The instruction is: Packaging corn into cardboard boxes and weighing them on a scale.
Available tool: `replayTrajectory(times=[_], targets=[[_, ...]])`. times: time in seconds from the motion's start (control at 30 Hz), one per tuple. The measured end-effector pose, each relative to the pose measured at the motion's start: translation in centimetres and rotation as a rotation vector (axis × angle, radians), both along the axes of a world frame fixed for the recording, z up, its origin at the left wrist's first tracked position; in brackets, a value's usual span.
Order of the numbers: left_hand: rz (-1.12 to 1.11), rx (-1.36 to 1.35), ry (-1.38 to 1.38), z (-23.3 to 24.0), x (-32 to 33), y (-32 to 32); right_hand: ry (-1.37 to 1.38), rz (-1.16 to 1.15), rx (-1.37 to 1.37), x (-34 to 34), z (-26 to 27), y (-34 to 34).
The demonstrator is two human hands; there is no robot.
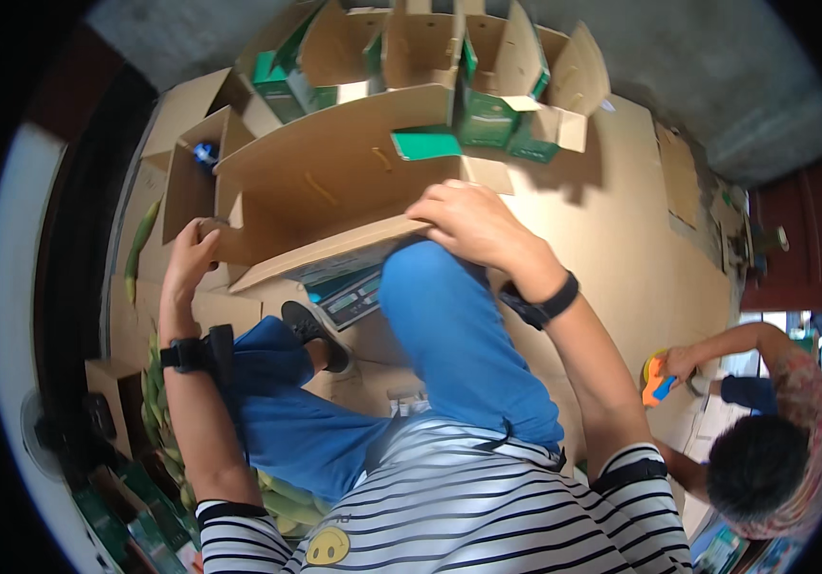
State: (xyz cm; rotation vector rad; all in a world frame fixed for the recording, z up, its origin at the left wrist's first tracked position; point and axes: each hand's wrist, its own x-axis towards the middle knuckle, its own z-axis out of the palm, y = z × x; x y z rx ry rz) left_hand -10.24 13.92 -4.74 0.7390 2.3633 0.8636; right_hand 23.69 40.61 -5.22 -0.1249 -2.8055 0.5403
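Note:
An open cardboard box (339,179) stands before me, its tall far wall raised and a green flap (427,146) folded at its right end. My left hand (192,255) grips the end flap at the box's left side, thumb on top. At the near right corner, my right hand (472,222) curls its fingers over the box's rim. Two yellowish handle cords show on the inside of the far wall. Below the near wall, partly covered by it and my knee, sits a digital scale (353,301) with a lit display.
Several open green-printed cartons (486,118) line the far wall. A smaller box (196,172) holds a blue item (204,153). Long green vegetables (289,502) are piled at lower left; another (142,247) lies apart. At right, another person's hand (680,364) holds an orange-and-blue tape dispenser (655,387).

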Motion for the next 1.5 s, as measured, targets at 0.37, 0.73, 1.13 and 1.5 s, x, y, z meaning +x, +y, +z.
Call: replayTrajectory(times=[0.37, 0.73, 1.13, 1.5], targets=[[0.055, -0.063, 0.007, 1.3, 0.9, -1.4, -0.11, -0.052, -0.186, 2.9, 0.7, 0.9], [-0.015, -0.095, 0.189, 1.7, 1.9, -0.8, -0.042, -0.087, -0.081, 2.3, -0.9, 1.7], [-0.597, -0.152, 0.269, 7.0, 10.7, 3.8, -0.167, -0.122, -0.084, 0.8, 0.4, 3.6], [-0.535, -0.299, 0.483, 5.3, 10.9, 5.0, -0.177, -0.086, -0.127, 0.0, 0.3, 4.5]])
